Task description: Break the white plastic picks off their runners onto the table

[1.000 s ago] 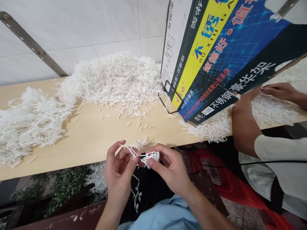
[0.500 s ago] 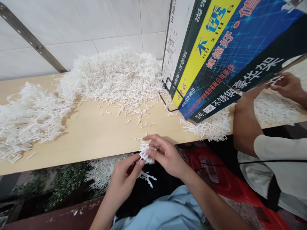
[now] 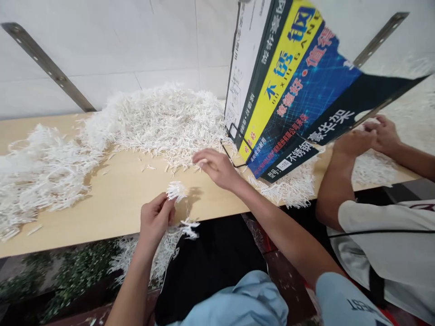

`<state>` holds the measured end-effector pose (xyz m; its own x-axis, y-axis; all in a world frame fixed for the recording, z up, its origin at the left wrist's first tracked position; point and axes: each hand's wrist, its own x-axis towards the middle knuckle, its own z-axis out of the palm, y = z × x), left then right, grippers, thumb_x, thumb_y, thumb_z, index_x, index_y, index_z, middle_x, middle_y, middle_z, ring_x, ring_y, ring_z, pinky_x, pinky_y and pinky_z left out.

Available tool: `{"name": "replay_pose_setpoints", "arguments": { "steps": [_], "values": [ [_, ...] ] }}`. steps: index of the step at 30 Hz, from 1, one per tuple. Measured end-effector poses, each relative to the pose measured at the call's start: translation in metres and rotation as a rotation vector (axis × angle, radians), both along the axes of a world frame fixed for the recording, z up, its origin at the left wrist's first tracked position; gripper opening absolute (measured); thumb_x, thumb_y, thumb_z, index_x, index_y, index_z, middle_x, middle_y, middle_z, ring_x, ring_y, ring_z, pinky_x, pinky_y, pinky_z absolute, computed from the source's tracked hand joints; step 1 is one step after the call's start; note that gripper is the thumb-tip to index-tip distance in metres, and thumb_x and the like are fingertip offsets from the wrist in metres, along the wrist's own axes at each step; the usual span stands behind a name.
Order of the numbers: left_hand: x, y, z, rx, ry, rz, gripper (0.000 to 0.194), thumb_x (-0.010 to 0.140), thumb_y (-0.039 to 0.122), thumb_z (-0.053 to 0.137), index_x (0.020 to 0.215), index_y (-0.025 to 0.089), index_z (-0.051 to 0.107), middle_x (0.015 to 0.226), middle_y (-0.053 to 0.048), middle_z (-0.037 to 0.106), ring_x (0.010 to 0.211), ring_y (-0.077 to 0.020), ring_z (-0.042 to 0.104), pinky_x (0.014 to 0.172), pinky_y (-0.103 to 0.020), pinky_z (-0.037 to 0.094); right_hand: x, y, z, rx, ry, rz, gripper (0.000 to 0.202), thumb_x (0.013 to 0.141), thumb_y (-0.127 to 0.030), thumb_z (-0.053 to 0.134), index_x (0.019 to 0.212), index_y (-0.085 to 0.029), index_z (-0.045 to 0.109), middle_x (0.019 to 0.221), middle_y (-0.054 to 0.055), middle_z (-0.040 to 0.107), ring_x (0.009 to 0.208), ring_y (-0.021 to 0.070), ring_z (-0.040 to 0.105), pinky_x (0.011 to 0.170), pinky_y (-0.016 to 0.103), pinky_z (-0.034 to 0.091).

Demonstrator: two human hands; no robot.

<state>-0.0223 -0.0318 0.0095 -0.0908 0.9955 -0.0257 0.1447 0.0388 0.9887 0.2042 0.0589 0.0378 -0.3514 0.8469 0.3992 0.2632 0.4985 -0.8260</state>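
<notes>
My left hand (image 3: 158,215) is closed, its thumb and forefinger pinching a cluster of white plastic sticks (image 3: 176,191) above the table's front edge. A white branched plastic piece (image 3: 189,229) dangles just below and to the right of it; whether the two are joined I cannot make out. Over the near edge of the large pile of white plastic sticks (image 3: 170,117), my right hand (image 3: 215,166) has its fingers stretched to the left and slightly curved. A bit of white shows by its fingertips, too small to tell from the pile behind.
A printed cardboard box panel (image 3: 285,99) stands upright in a black wire holder (image 3: 234,154) to the right. Beyond it are a co-worker's hands (image 3: 377,133) and more white sticks (image 3: 288,185). Another heap (image 3: 41,167) lies on the left of the wooden table (image 3: 115,194).
My right hand has left the cluster and moved up toward the pile. My left hand has lifted the cluster up and left. The view has shifted slightly to the right.
</notes>
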Motion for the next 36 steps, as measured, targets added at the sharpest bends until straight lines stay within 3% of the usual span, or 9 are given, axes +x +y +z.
{"name": "replay_pose_setpoints", "arguments": {
  "steps": [3, 5, 6, 11, 15, 19, 26, 31, 36],
  "values": [
    [0.000, 0.017, 0.001, 0.008, -0.201, 0.235, 0.032, 0.085, 0.035, 0.070, 0.065, 0.020, 0.049, 0.045, 0.009, 0.034, 0.036, -0.0061, 0.027, 0.035, -0.020, 0.021, -0.011, -0.007, 0.004, -0.489, -0.084, 0.547, 0.022, 0.095, -0.028, 0.058, 0.106, -0.017, 0.075, 0.096, 0.007, 0.078, 0.081, 0.0176, 0.074, 0.068, 0.026, 0.058],
    [-0.003, 0.018, -0.001, -0.001, -0.387, 0.326, 0.029, 0.081, 0.033, 0.073, 0.069, 0.020, 0.049, 0.044, 0.012, 0.028, 0.036, -0.0051, 0.020, 0.034, -0.019, 0.017, -0.016, -0.003, 0.003, -0.650, -0.124, 0.738, 0.024, 0.092, -0.033, 0.065, 0.107, -0.018, 0.077, 0.100, 0.008, 0.079, 0.084, 0.0181, 0.076, 0.065, 0.023, 0.057],
    [-0.004, 0.017, -0.002, 0.005, -0.461, 0.326, 0.028, 0.078, 0.031, 0.074, 0.070, 0.020, 0.049, 0.045, 0.012, 0.029, 0.036, -0.0051, 0.022, 0.034, -0.019, 0.019, -0.017, 0.004, 0.002, -0.621, -0.091, 0.681, 0.023, 0.090, -0.032, 0.067, 0.107, -0.019, 0.078, 0.106, 0.008, 0.079, 0.093, 0.0195, 0.076, 0.070, 0.024, 0.058],
    [-0.014, 0.014, 0.004, 0.008, -0.587, 0.125, 0.025, 0.069, 0.031, 0.077, 0.079, 0.016, 0.061, 0.064, 0.000, 0.059, 0.059, -0.0140, 0.059, 0.055, -0.026, 0.052, -0.020, 0.049, -0.007, -0.099, 0.209, -0.094, 0.027, 0.087, -0.020, 0.061, 0.110, -0.023, 0.075, 0.136, 0.008, 0.069, 0.140, 0.0249, 0.052, 0.108, 0.040, 0.047],
    [-0.009, 0.025, 0.010, -0.179, -0.527, -0.016, 0.028, 0.073, 0.035, 0.078, 0.084, 0.015, 0.062, 0.063, 0.002, 0.054, 0.056, -0.0132, 0.056, 0.050, -0.024, 0.045, -0.023, 0.043, -0.022, -0.054, 0.178, -0.097, 0.022, 0.093, -0.029, 0.056, 0.101, -0.019, 0.075, 0.113, 0.009, 0.076, 0.113, 0.0233, 0.068, 0.095, 0.035, 0.052],
    [0.010, 0.039, 0.003, -0.063, -0.208, 0.089, 0.033, 0.086, 0.042, 0.068, 0.070, 0.018, 0.051, 0.055, 0.008, 0.034, 0.046, -0.0070, 0.031, 0.044, -0.021, 0.023, -0.024, 0.026, -0.029, -0.196, 0.066, 0.052, 0.033, 0.100, -0.043, 0.050, 0.100, -0.019, 0.072, 0.079, 0.002, 0.072, 0.060, 0.0128, 0.061, 0.062, 0.025, 0.047],
    [0.023, 0.045, -0.003, 0.021, 0.346, -0.068, 0.038, 0.097, 0.046, 0.051, 0.079, 0.016, 0.067, 0.061, 0.002, 0.052, 0.062, -0.0134, 0.044, 0.057, -0.024, 0.030, -0.028, 0.026, -0.017, -0.224, -0.193, 0.080, 0.031, 0.091, -0.042, 0.067, 0.072, -0.018, 0.069, 0.058, -0.004, 0.060, 0.058, 0.0108, 0.053, 0.055, 0.021, 0.034],
    [0.025, 0.052, -0.003, 0.036, 0.397, -0.128, 0.035, 0.097, 0.044, 0.050, 0.082, 0.018, 0.070, 0.060, 0.003, 0.053, 0.059, -0.0140, 0.046, 0.059, -0.025, 0.031, -0.027, 0.031, -0.032, -0.315, 0.039, -0.081, 0.022, 0.086, -0.031, 0.065, 0.069, -0.017, 0.071, 0.054, -0.001, 0.060, 0.054, 0.0133, 0.056, 0.054, 0.024, 0.039],
    [0.025, 0.053, -0.006, 0.027, 0.340, -0.089, 0.030, 0.090, 0.031, 0.051, 0.063, 0.018, 0.052, 0.056, 0.004, 0.040, 0.058, -0.0122, 0.039, 0.057, -0.025, 0.026, -0.021, 0.050, -0.048, -0.288, 0.296, -0.385, 0.033, 0.095, -0.038, 0.052, 0.073, -0.018, 0.066, 0.057, 0.000, 0.058, 0.055, 0.0132, 0.053, 0.056, 0.024, 0.042]
  ]
}}
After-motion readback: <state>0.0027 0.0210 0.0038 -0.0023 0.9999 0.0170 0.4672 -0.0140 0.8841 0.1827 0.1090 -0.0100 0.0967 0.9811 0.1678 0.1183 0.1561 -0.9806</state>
